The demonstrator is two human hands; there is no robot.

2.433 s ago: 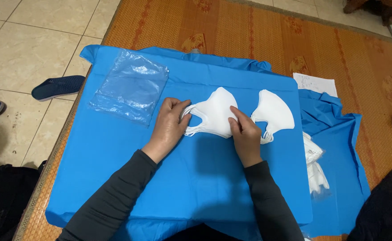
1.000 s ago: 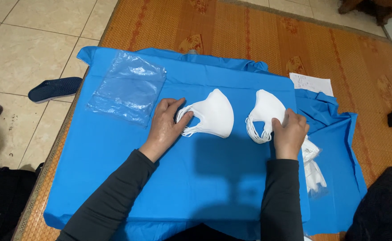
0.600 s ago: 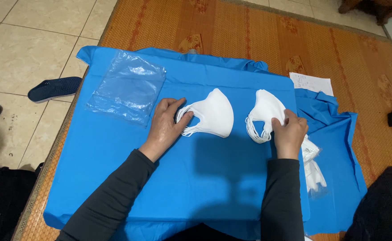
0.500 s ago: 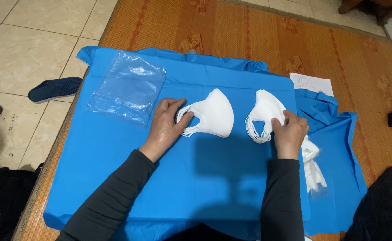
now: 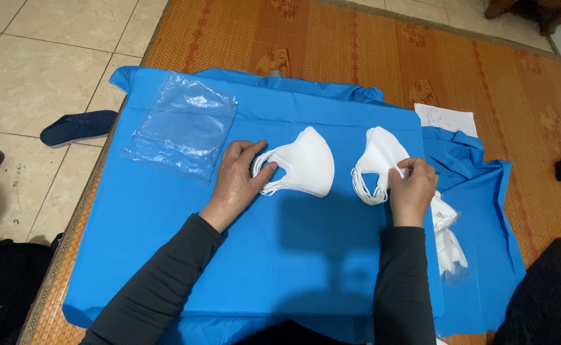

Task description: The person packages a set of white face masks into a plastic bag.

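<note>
Beige tiled floor [image 5: 31,70]; orange woven mat [image 5: 357,51]; dark slipper [image 5: 79,126], perhaps another at the left edge.

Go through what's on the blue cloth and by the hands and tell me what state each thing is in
left mask stack: lying flat, left hand resting on its ear loops
right mask stack: flat, right hand pinching its edge
clear plastic bags: empty, lying flat
blue cloth: spread out
bagged masks: at the cloth's right edge

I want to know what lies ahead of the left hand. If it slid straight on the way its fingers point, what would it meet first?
The left hand points up and right, already touching the left stack of white masks; that stack comes first.
</note>
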